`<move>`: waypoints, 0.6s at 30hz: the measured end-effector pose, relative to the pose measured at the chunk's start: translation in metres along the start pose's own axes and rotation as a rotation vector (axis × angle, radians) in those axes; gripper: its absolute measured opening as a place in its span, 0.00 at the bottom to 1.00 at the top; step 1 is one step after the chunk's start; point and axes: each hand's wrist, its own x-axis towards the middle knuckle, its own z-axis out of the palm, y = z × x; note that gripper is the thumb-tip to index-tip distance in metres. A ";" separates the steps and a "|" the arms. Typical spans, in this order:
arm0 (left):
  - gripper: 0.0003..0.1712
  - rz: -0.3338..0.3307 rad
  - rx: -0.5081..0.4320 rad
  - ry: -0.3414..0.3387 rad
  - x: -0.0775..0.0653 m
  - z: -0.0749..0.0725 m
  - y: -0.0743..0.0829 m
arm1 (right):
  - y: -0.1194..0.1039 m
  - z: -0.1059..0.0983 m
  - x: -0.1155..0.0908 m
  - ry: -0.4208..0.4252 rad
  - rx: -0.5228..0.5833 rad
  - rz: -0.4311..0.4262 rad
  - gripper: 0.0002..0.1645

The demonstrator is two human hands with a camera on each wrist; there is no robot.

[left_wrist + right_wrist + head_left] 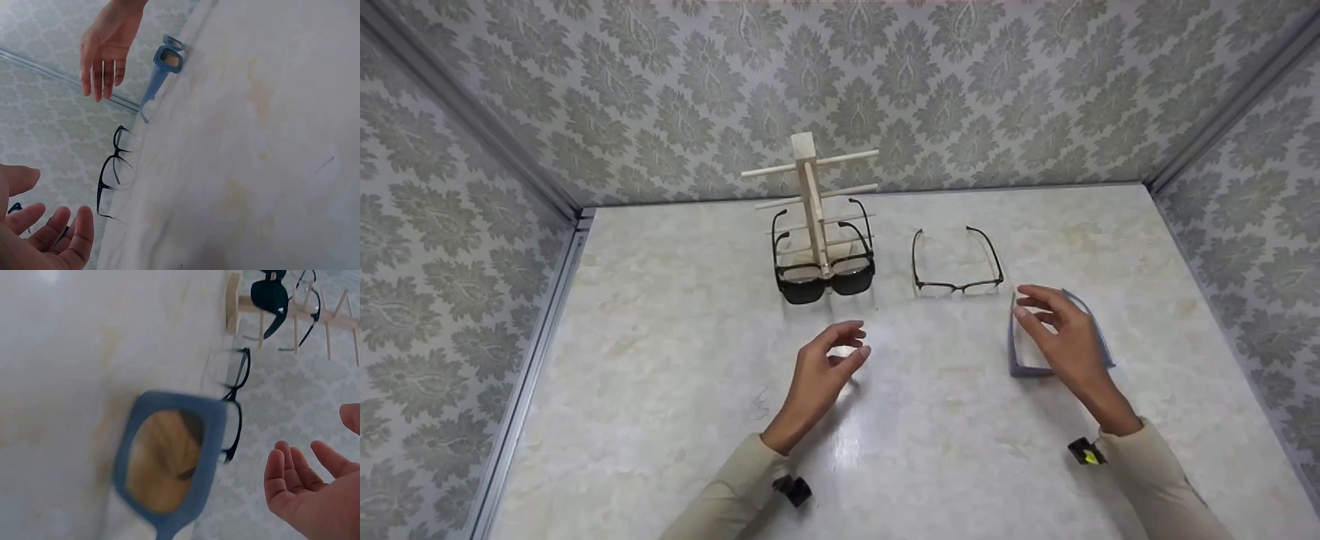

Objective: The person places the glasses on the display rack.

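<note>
My right hand (1061, 337) hovers over blue-framed sunglasses (1020, 370), fingers loosely bent and holding nothing. In the right wrist view the blue frame (180, 401) and its brownish lens lie apart from that hand. Over the table in front of the display stand, my left hand (823, 369) has relaxed fingers with nothing between them. Clear eyeglasses (958, 288) with a dark frame rest on the table between the stand and the blue pair, their temples unfolded and pointing away from me.
The wooden eyewear stand (811, 187) has several crossbars. Low on it sit dark sunglasses (804, 291) and, just above them, clear-lensed glasses (851, 260). Patterned walls (870, 82) with metal corner rails close in the marbled white table (660, 315) behind and at both sides.
</note>
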 end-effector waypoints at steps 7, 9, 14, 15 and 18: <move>0.23 -0.017 -0.016 -0.034 0.003 0.017 -0.006 | 0.017 -0.023 -0.011 0.031 -0.025 0.033 0.22; 0.24 -0.020 -0.013 -0.044 0.005 0.022 -0.008 | 0.021 -0.029 -0.013 0.040 -0.029 0.026 0.22; 0.25 -0.007 -0.025 -0.079 0.009 0.039 -0.012 | 0.031 -0.047 -0.020 0.066 -0.065 0.024 0.23; 0.25 -0.005 -0.028 -0.089 0.010 0.043 -0.013 | 0.033 -0.051 -0.023 0.073 -0.075 0.031 0.23; 0.26 -0.016 -0.024 -0.122 0.012 0.052 -0.013 | 0.040 -0.060 -0.029 0.094 -0.134 0.052 0.24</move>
